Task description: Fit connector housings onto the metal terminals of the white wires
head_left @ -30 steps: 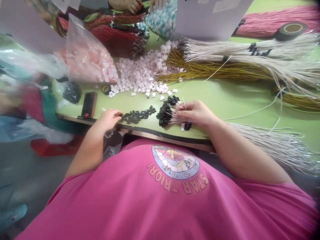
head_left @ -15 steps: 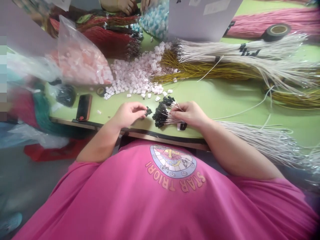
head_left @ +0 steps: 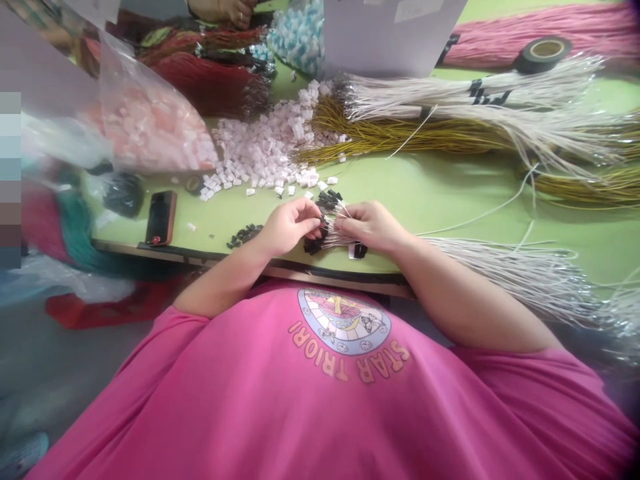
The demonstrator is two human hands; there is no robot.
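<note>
My right hand (head_left: pixel 373 227) grips a bundle of thin white wires (head_left: pixel 505 267) whose ends carry small black connectors (head_left: pixel 327 200). My left hand (head_left: pixel 290 225) is closed in a pinch right against those black ends; what its fingertips hold is hidden. A small heap of loose black connectors (head_left: pixel 243 235) lies just left of my left hand near the green table's front edge (head_left: pixel 215 223). The wire bundle trails off to the right across the table.
A phone (head_left: pixel 161 217) lies at the front left edge. Loose pale pink connectors (head_left: pixel 265 153) are scattered behind my hands, beside a plastic bag of pink ones (head_left: pixel 150 127). Yellow, white and pink wire bundles and a tape roll (head_left: pixel 544 52) fill the back; another person's hands (head_left: pixel 227 10) work at the far side.
My left hand left the heap of loose black connectors, carrying one pinched, and moved right until it met the black ends of the wire bundle. My right hand stayed on the bundle.
</note>
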